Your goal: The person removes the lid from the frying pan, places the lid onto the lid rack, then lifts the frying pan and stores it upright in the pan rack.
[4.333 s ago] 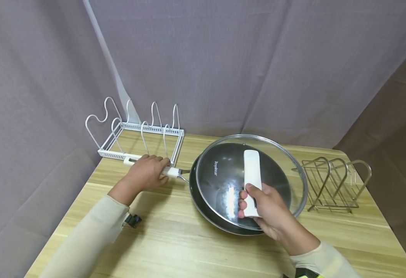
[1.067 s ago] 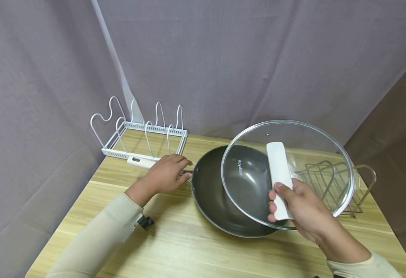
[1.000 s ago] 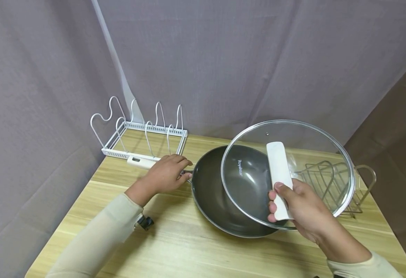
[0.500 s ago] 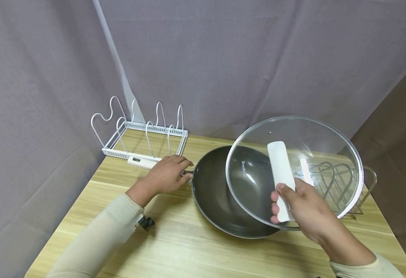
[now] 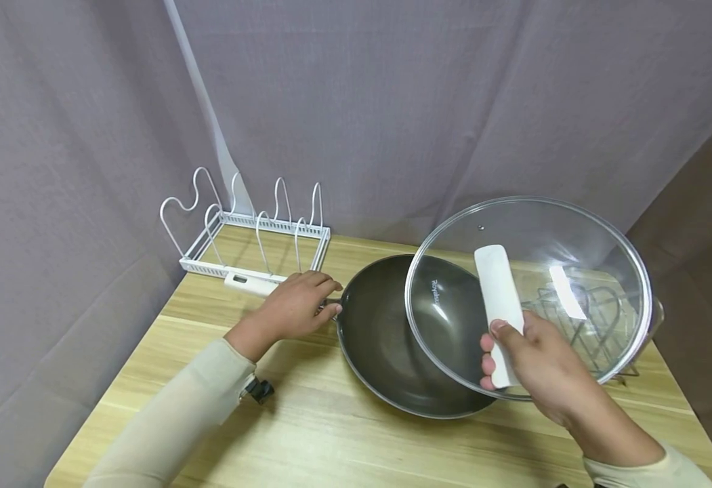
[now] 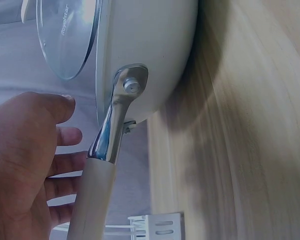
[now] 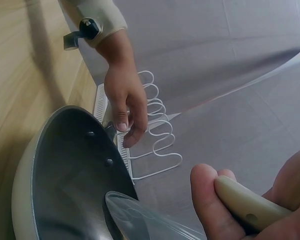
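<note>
A deep dark-lined frying pan (image 5: 380, 332) lies on the wooden table, its white handle (image 5: 247, 283) pointing left. My left hand (image 5: 295, 305) hovers at the handle's metal neck, fingers loosely extended; in the left wrist view, a gap shows between thumb and handle, and the fingers (image 6: 65, 187) reach behind it. My right hand (image 5: 547, 369) grips the white upright handle (image 5: 497, 285) of a glass lid (image 5: 532, 227), thumb on the near side. Tilted and raised, the lid overlaps the pan's right part in the head view. The right wrist view shows the pan's inside (image 7: 65, 175) uncovered.
A white wire rack (image 5: 258, 271) stands at the back left, close to the pan's handle. Behind the lid, at the right, a metal wire rack (image 5: 651, 329) shows through the glass. Grey curtains (image 5: 356, 122) hang behind the table.
The lid has moved right and up off the pan in my right hand, drifting further right lately. My left hand has loosened from the pan's handle and shifted right toward its neck.
</note>
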The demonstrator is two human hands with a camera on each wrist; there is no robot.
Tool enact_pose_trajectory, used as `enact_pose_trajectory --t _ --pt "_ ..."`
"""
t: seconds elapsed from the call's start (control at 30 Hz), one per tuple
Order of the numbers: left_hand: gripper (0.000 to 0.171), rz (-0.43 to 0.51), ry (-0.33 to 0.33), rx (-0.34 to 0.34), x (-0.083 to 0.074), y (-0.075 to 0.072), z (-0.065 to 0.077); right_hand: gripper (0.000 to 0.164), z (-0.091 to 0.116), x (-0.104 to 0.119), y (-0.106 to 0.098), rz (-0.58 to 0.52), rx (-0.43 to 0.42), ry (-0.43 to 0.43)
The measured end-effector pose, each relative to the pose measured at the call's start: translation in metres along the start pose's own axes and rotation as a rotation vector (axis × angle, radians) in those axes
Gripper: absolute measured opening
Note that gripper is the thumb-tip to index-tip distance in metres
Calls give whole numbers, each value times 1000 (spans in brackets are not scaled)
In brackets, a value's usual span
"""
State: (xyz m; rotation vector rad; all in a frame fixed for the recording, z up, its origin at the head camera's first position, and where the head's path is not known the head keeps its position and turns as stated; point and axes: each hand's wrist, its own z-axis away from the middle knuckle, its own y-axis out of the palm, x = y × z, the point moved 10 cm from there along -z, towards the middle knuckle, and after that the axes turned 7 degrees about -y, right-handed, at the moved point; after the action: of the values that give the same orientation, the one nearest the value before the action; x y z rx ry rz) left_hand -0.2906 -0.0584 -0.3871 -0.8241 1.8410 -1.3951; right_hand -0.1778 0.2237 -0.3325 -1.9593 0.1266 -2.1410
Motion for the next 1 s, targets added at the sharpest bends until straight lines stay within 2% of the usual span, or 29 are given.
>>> enact_pose_trajectory --t 0.43,1.0 --pt "44 6 -1 9 -3 1 -3 43 3 1 -5 96 -5 31" --pt "42 9 9 10 -11 -2 -10 42 5 8 -12 190 -17 -27"
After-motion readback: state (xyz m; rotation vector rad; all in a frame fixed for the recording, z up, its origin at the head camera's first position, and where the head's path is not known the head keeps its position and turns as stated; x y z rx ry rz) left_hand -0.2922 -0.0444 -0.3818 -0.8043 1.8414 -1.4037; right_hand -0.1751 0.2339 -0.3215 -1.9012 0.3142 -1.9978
